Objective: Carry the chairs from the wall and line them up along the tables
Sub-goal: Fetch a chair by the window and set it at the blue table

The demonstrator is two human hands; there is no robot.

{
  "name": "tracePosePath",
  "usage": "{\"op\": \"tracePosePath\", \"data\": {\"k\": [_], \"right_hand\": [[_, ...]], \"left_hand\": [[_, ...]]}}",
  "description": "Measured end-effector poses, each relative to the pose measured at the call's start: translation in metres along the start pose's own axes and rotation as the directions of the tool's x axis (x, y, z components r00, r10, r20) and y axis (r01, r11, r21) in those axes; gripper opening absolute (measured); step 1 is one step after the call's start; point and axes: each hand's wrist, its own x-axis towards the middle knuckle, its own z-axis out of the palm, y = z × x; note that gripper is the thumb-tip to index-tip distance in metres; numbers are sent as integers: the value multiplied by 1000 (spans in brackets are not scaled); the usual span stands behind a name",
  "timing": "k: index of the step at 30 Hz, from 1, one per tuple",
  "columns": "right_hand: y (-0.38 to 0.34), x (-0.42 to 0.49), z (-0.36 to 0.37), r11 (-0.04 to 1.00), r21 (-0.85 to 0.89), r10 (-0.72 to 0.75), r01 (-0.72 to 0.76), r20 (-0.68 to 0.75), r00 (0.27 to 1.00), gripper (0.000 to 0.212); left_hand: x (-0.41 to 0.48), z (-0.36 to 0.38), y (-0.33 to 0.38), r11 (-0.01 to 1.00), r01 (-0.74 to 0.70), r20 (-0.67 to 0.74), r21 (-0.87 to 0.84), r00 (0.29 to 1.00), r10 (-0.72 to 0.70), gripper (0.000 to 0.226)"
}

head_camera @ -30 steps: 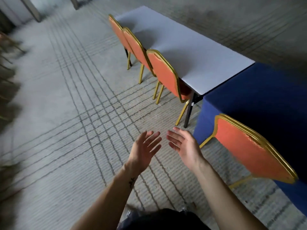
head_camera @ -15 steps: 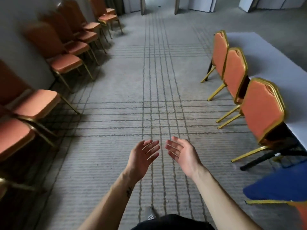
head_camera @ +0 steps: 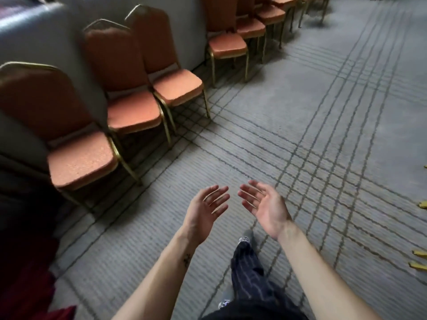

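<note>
A row of orange padded chairs with gold frames stands along the grey wall at the upper left. The nearest chair (head_camera: 80,160) is at the left, a second chair (head_camera: 132,112) and a third chair (head_camera: 176,85) behind it, and several more chairs (head_camera: 227,43) run to the top. My left hand (head_camera: 205,211) and my right hand (head_camera: 265,206) hang in front of me over the carpet, palms facing each other, fingers straight, holding nothing. Both are well to the right of the nearest chair. No table is in view.
Grey carpet (head_camera: 323,112) with dark grid lines fills the middle and right. Gold chair feet (head_camera: 421,259) poke in at the right edge. My leg and shoe (head_camera: 246,241) step forward below my hands. A dark red shape (head_camera: 27,292) lies at the lower left.
My view has swung left, away from the tables and toward the wall chairs, which are now much closer. Both hands stay empty and held out the same way.
</note>
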Motion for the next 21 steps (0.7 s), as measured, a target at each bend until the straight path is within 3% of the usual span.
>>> {"op": "tracePosePath", "data": {"k": [6, 10, 16, 21], "right_hand": [[-17, 101, 74, 992, -76, 114, -103, 157, 981, 29], [-38, 166, 130, 976, -158, 185, -147, 259, 948, 30], [-58, 230, 207, 941, -286, 281, -182, 358, 890, 34], [-57, 281, 258, 909, -366, 337, -201, 357, 871, 34]], "left_hand": [[47, -22, 66, 991, -114, -185, -74, 978, 99, 26], [83, -16, 119, 977, -195, -268, -85, 949, 166, 45], [119, -30, 181, 929, -318, -360, -189, 903, 235, 33], [154, -61, 220, 889, -371, -438, -269, 869, 230, 33]]}}
